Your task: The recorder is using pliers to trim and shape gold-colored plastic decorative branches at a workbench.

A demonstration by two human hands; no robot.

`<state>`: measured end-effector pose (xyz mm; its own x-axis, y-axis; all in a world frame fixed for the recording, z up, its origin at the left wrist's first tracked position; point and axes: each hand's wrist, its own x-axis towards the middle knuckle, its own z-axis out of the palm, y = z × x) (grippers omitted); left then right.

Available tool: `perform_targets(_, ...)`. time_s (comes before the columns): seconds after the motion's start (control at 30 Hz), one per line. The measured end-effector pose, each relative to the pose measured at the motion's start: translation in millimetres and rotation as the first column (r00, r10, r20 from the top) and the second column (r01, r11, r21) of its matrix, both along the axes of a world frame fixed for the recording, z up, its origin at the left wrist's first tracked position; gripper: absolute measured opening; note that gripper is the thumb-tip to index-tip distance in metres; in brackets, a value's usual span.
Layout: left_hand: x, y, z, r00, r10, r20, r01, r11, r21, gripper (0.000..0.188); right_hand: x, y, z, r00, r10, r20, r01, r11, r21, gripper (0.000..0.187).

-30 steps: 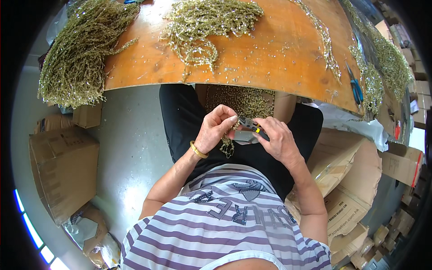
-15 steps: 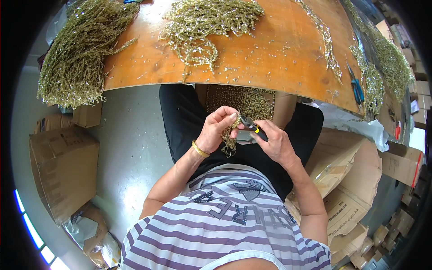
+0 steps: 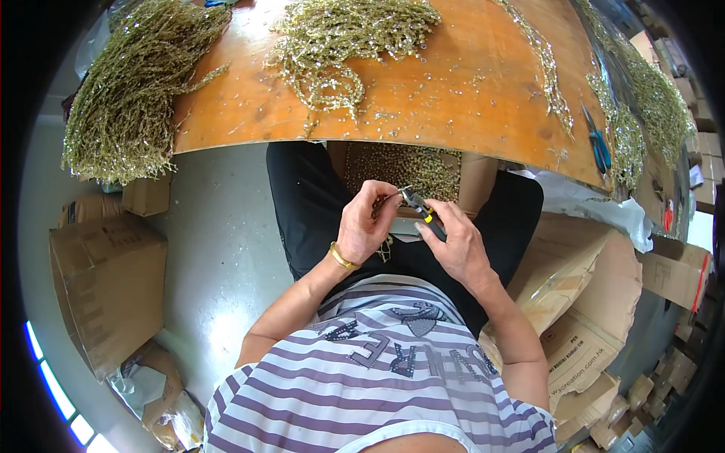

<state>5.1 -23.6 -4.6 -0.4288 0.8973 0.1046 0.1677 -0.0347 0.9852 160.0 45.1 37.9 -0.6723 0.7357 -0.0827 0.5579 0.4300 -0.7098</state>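
My left hand (image 3: 365, 221), with a yellow bracelet (image 3: 343, 257) at its wrist, pinches a gold beaded strand (image 3: 386, 248); most of the strand is hidden behind the hand and hangs over my lap. In my right hand (image 3: 459, 240) is a pair of black-and-yellow pliers (image 3: 424, 211). Their jaws point up and left, meeting the strand's end at my left fingertips. Whether the jaws are closed on the strand is too small to tell. Below the table edge, between my knees, an open cardboard box (image 3: 475, 183) holds many loose gold beads (image 3: 411, 167).
Heaps of gold bead strands lie on the wooden table (image 3: 468, 98): a thick bundle (image 3: 128, 98) at left, a looser pile (image 3: 351, 38) at the middle. Blue-handled pliers (image 3: 598, 147) rest near the right edge. Cardboard boxes (image 3: 113, 279) stand on both sides of me.
My left hand has turned inward and its fingers have closed up, hiding more of the hanging strand. The pliers have tilted slightly more upright, their tips still at my left fingertips.
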Motion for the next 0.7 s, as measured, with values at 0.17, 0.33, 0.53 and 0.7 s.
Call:
perform_targets(0.17, 1.7, 1.1, 2.6, 0.985, 0.053, -0.165, -0.04, 0.996, 0.08, 0.01, -0.4, -0.8, -6.9, 0.997, -0.022, -0.071, 0.021, 1.0, -0.022, 0.033)
perform_targets(0.33, -11.4, 5.4, 15.1, 0.978, -0.111, 0.176, 0.151, 0.96, -0.235, 0.016, 5.4, 8.2, -11.7, 0.996, 0.035, -0.078, -0.031, 0.998, 0.051, 0.033)
perform_targets(0.53, -29.5, 8.0, 8.9, 0.111, -0.214, 0.97, 0.545, 0.83, 0.121, 0.02, 9.1, 15.8, -14.3, 0.97, 0.124, -0.208, -0.141, 0.987, -0.071, 0.035)
perform_targets(0.7, -11.9, 7.4, 12.0, 0.739, -0.237, 0.63, 0.395, 0.911, -0.121, 0.018, 7.3, 14.0, -4.4, 0.986, 0.085, -0.141, -0.104, 0.986, -0.133, 0.035)
